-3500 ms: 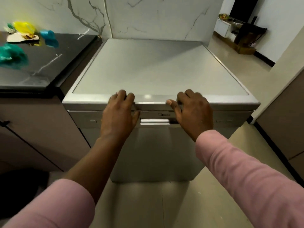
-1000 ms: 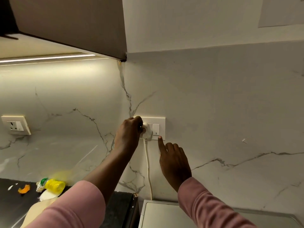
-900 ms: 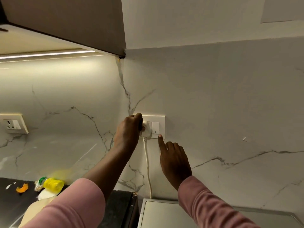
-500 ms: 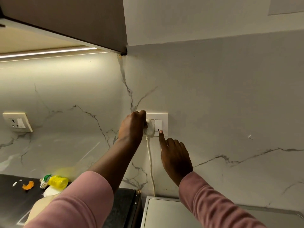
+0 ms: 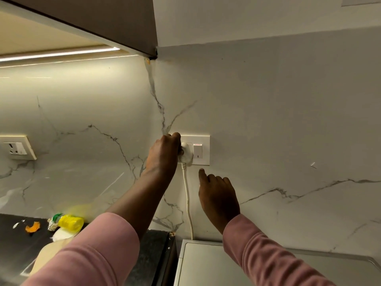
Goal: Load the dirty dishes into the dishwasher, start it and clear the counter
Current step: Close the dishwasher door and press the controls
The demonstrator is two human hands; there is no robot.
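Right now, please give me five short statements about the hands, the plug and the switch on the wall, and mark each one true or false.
1. The left hand grips the white plug at the wall socket plate. True.
2. The right hand presses the switch. False: its forefinger points up just below the plate, apart from the switch.
3. A white cord hangs from the plug down behind the dishwasher top. True.
4. The yellow bottle stands upright on the dishwasher. False: it lies on its side on the dark counter.
5. A second socket plate, further left on the wall, also holds a plug. False: nothing is plugged into it.
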